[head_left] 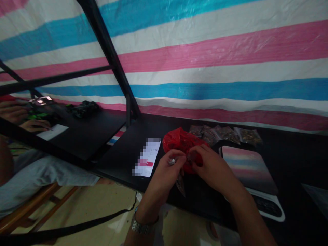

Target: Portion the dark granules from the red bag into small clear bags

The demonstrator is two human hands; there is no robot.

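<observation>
My left hand (166, 171) is closed, with a small clear plastic bag (180, 187) hanging below its fingers. A small shiny silver spot shows at its index finger; whether it is a ring I cannot tell. Close by on the right, my right hand (211, 165) has its fingers pinched together in front of a red plastic bag (179, 138). What lies between those fingertips is too dark and small to make out. The red bag sits crumpled on the black table (151, 124), just behind both hands.
Several clear bags of small brownish pieces (247, 136) lie behind the red bag. A digital scale (251, 171) with a reflective plate stands on the right, a phone (148, 159) on the left. At far left, another person's hands (36, 125) work at a neighbouring table behind a black frame.
</observation>
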